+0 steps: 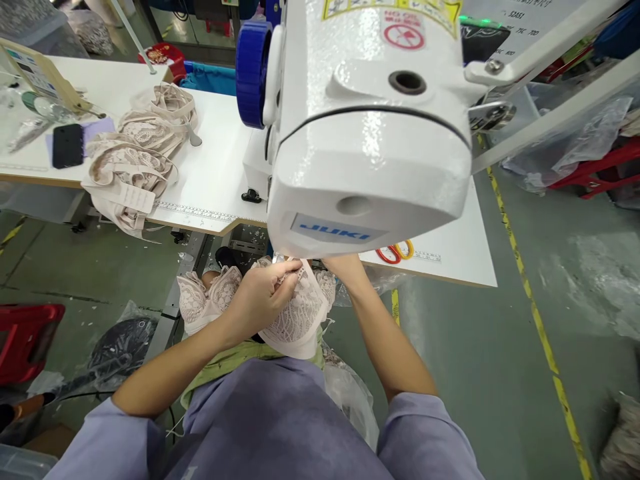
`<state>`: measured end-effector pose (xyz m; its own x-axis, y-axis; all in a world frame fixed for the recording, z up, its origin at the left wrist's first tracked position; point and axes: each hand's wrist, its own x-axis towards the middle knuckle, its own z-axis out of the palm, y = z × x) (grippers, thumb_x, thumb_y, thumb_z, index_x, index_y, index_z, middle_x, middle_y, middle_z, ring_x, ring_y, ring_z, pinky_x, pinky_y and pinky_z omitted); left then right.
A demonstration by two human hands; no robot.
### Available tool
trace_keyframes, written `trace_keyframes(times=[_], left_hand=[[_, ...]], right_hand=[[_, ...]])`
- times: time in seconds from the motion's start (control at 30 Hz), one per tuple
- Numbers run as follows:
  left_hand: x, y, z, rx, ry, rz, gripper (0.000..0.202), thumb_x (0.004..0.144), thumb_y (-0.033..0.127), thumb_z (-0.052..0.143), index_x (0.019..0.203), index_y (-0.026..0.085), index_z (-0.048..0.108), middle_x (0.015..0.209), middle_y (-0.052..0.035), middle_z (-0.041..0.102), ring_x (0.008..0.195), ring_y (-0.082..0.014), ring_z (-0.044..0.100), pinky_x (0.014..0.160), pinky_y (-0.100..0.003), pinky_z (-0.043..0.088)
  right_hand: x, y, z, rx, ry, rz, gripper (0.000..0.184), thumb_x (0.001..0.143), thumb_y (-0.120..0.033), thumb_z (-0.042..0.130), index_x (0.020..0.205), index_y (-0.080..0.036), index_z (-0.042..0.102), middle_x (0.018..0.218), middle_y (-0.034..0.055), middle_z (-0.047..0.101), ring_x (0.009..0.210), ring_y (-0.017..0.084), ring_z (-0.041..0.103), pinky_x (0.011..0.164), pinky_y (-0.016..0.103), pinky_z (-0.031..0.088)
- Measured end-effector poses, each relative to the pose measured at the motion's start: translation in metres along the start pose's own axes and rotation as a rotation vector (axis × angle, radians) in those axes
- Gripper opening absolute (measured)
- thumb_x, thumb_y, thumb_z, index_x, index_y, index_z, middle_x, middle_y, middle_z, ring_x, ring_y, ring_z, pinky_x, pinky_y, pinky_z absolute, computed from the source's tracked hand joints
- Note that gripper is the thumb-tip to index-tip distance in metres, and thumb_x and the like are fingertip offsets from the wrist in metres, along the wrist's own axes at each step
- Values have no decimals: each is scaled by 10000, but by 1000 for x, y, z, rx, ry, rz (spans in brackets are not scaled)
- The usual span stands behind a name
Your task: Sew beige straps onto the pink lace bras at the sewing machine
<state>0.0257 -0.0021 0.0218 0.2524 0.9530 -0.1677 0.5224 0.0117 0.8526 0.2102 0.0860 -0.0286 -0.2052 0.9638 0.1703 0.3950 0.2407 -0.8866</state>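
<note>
A workshop with a green floor and a white table [210, 167] carrying a big white sewing machine [370, 127]. On the far left of the table lies a heap of lace bras [137, 157], seemingly done or waiting. Near the machine's front, the left hand [260, 297] pinches a lace bra [295, 313] in its fingers; the right hand [345, 267] is half hidden under the machine, so its grip I cannot tell. This piece looks mid-stitch.

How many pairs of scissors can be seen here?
1: the red and yellow scissors lie on the white table, just right of the sewing machine head. Others may be hidden behind the machine.
</note>
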Motion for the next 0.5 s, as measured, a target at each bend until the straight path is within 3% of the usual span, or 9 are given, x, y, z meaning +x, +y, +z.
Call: trace_keyframes(times=[0.13,0.33,0.5], left_hand=[[0,-3,0,19,-2,-1,445,986,360,481,1317,139,679,713,-46,749,458,-123,542,446,-232,317],[1,-2,1,21,5,-4,448,984,364,481,1316,140,680,753,-51,768,501,-144,607,463,-236,368],[-4,-2,-2,58,23,41,407,977,352,498,1267,152,703,1006,-79,800,678,-167,706,582,-238,495]], right_hand=[[0,1,0,41,44,-9,207,798,-334,601,928,-200,689,1084,105,733,1013,282,665,891,398,544],[3,1,-1,10,-2,-34,170,785,-305,572,846,-206,696,1022,85,741,1033,281,652,928,396,540],[4,1,1,-15,-16,-52,124,785,-301,572,724,-215,638,857,66,697,880,253,628,834,384,551]])
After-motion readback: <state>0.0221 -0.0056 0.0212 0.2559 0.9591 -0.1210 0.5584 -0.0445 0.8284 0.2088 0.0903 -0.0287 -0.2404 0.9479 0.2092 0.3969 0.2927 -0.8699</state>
